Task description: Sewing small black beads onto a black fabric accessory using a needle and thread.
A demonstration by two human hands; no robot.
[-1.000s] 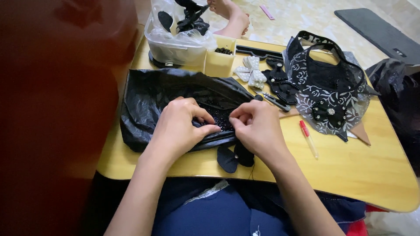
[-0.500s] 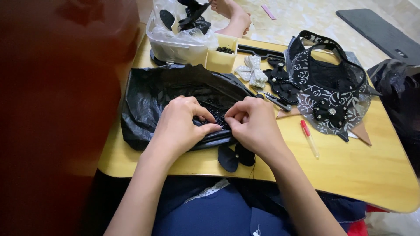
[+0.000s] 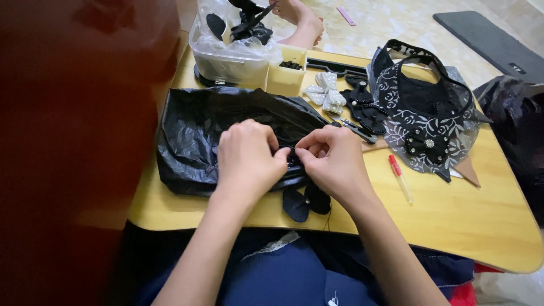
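Both hands pinch a small black beaded piece at the worktop's near middle: left hand and right hand, fingers closed on it, over a black plastic bag. A slip could scatter beads into the bag's folds. The yellow wooden worktop stands low over pale patterned floor.

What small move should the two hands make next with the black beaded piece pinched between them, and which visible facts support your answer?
Probably keep the pinch and work on at the same spot. The left hand and right hand meet fingertip to fingertip on the black beaded piece, which lies over the black plastic bag. Its black petals hang at the table edge, so letting go might let it slip.
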